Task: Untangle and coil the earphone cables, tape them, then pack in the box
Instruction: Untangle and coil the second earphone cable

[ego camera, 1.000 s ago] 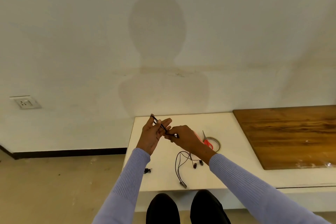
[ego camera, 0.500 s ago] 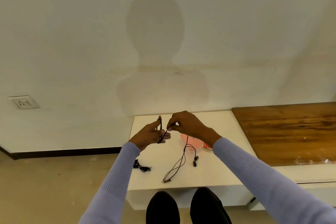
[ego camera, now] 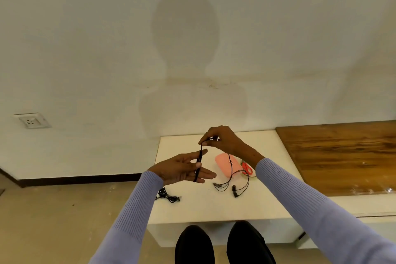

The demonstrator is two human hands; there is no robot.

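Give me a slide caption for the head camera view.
Right hand winds black earphone cable around the left hand fingers above white table.

Left hand (ego camera: 182, 169) flat, fingers extended; right hand (ego camera: 220, 139) raised, fingertips pinched.

— What's hard to make out?
— The scissors (ego camera: 246, 167) sit mostly behind the right wrist and the pink box (ego camera: 226, 164). The wooden board (ego camera: 342, 156) runs off the right edge.
— And the second earphone bundle (ego camera: 168, 196)?
— Too small to tell its state.
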